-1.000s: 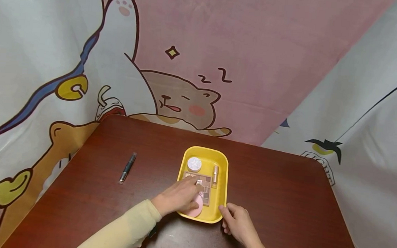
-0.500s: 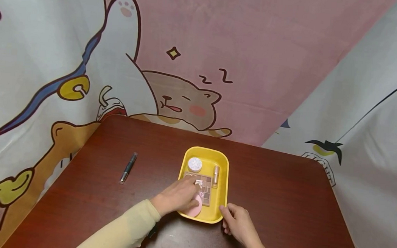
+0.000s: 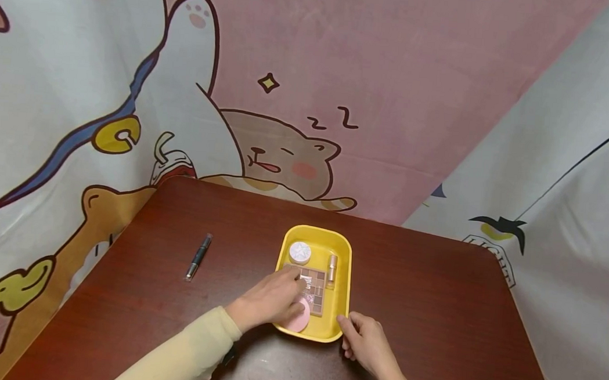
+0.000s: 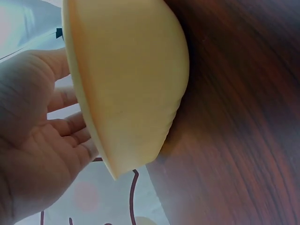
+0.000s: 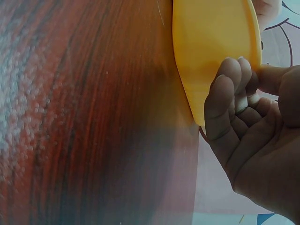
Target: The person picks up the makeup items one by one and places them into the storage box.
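Observation:
A yellow tray [image 3: 333,331] stands on the table, holding several cosmetics. My left hand [image 3: 272,295] reaches over its left rim, thumb at a pink round compact [image 3: 299,322] and fingers over an eyeshadow palette [image 3: 317,289]. In the left wrist view the tray's wall hides those fingertips. My right hand [image 3: 367,340] pinches the near right part of the rim, its thumb over the edge and its other fingers curled against the outer wall [image 5: 215,33]. Behind the palette lie a round white case [image 3: 300,252] with a star on its lid and a slim lipstick tube [image 3: 332,268].
A dark double-ended makeup pen [image 3: 198,257] with clear caps lies on the brown wooden table [image 3: 424,290], left of the tray. A cartoon-printed cloth [image 3: 393,102] hangs around the table's far and side edges.
My left fingers have drawn slightly back to the left, showing more of the palette. My right hand keeps its hold on the rim, and the cosmetics stay in place.

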Demonstrator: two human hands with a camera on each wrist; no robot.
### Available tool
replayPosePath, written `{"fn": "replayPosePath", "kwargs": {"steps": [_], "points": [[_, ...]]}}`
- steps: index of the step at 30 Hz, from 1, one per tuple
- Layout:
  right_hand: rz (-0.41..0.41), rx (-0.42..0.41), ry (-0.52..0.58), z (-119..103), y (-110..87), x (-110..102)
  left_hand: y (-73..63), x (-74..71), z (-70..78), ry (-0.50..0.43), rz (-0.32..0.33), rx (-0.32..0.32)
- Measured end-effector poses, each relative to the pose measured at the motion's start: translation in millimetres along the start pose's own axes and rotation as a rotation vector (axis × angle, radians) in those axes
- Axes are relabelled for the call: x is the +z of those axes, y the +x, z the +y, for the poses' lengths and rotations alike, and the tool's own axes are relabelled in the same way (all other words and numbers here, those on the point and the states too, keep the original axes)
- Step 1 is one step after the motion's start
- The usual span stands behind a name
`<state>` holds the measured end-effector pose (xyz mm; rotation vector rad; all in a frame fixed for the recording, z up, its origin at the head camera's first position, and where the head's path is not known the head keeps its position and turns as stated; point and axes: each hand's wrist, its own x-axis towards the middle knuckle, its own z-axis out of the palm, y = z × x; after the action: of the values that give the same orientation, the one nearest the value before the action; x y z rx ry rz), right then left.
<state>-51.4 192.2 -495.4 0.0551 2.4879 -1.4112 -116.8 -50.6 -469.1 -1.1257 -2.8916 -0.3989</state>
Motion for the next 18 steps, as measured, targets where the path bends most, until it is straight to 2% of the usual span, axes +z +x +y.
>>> {"fn": "replayPosePath", "kwargs": {"steps": [9, 18], "points": [[-0.004, -0.008, -0.005, 0.9, 1.2, 0.2, -10.4, -11.1, -7.2, -0.069, 0.149, -0.012], [-0.001, -0.004, -0.007, 1.6, 1.3, 0.0, -18.8, -19.2, -15.5, -0.108, 0.221, -0.08]]}}
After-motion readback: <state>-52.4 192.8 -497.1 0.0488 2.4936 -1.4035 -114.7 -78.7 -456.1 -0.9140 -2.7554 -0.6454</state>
